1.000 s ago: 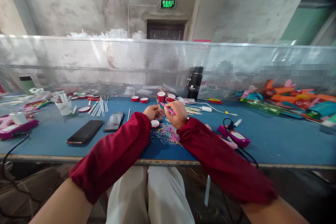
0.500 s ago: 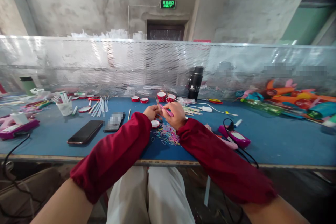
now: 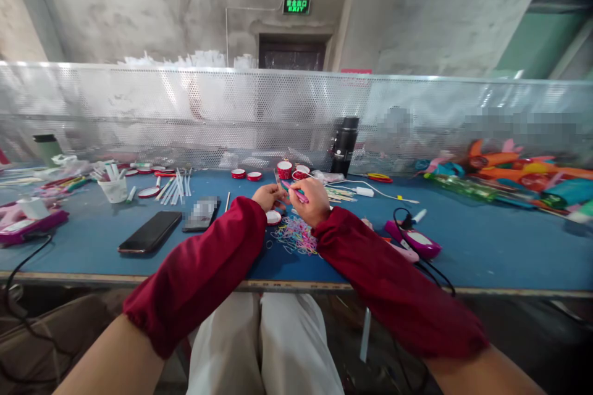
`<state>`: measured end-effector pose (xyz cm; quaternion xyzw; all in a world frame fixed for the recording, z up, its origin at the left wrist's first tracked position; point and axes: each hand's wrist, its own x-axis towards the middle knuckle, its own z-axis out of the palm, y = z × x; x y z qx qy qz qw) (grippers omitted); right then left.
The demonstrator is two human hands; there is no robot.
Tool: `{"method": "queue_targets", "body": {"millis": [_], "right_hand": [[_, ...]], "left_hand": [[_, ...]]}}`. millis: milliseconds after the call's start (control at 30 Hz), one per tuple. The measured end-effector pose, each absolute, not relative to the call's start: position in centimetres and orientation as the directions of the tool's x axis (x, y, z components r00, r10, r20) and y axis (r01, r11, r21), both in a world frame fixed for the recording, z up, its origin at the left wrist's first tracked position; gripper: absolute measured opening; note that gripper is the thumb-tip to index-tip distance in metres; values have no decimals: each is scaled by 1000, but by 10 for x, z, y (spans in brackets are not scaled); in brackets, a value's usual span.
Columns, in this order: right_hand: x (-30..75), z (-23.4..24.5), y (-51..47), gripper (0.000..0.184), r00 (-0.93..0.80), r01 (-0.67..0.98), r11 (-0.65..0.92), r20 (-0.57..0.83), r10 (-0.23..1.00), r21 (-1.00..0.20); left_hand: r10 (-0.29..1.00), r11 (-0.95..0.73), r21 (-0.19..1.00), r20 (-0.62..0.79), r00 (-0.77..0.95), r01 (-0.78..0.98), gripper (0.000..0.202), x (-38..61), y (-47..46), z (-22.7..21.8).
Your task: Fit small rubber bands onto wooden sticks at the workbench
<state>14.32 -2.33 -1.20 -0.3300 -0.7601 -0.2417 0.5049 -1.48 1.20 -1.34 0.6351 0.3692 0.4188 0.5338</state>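
My right hand [image 3: 315, 200] is closed around a slim pink pen-like stick [image 3: 301, 195], with a bit of teal showing beside it. My left hand [image 3: 267, 197] meets it at the stick's tip, fingers pinched together; whatever small thing they grip is too small to make out. Below both hands lies a loose pile of coloured rubber bands [image 3: 296, 236] on the blue table. A shallow white dish with a red rim [image 3: 273, 217] sits just under my left fingers. Red patterned cups [image 3: 284, 168] stand behind the hands.
Left of my arms are a black phone [image 3: 151, 232], a blurred packet [image 3: 201, 215], white sticks [image 3: 175, 187] and a cup of pens [image 3: 112, 190]. A black thermos [image 3: 345, 147] stands behind; to the right are a purple corded device [image 3: 414, 239] and colourful plastic pieces [image 3: 523, 166].
Both hands stay nearly in place. The stick in my right hand has turned slightly, and more teal shows beside the pink; the view has shifted a touch.
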Motion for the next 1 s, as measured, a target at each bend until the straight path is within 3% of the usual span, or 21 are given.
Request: {"method": "queue_targets", "body": {"millis": [1000], "right_hand": [[144,-13,-24,7,-294,736,677,906,304,11]], "left_hand": [[918,-165,986,146,369,20,7,-15,8,-11]]}}
